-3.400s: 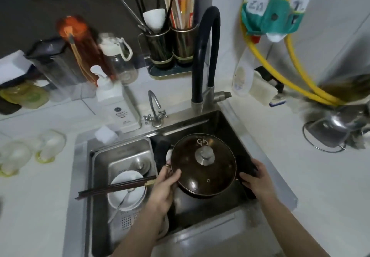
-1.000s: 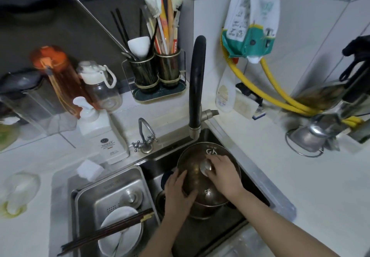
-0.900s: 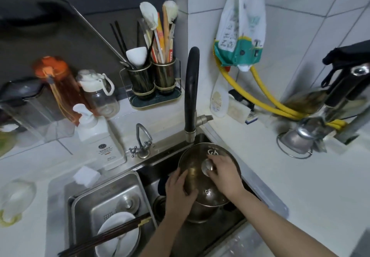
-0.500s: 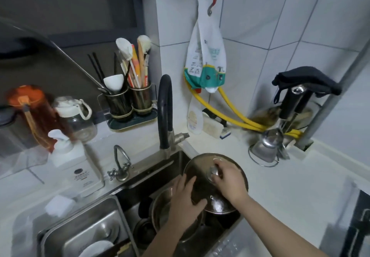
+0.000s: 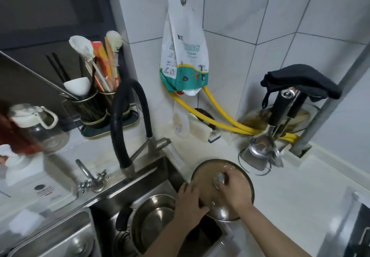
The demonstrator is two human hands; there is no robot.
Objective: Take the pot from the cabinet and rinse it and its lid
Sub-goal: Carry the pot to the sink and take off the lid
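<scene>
Your right hand point(image 5: 234, 191) grips the knob of the glass lid point(image 5: 206, 176), holding it over the sink's right edge and the white desk point(image 5: 300, 196), your left hand point(image 5: 189, 199) lies flat-fingered against the lid's left side, pot point(image 5: 152, 216) sits uncovered in the sink point(image 5: 140, 178) under the black faucet point(image 5: 120, 126).

- The right hand point(image 5: 233, 189) covers the knob of the lid point(image 5: 204, 178); how the fingers close on it cannot be told.
- The left hand point(image 5: 190, 200) hides the lid's left rim and part of the pot point(image 5: 152, 214).
- At the left edge, a red bottle point(image 5: 14, 134) is blurred and cut off.
- At the lower right, the dark thing is cut off.
</scene>
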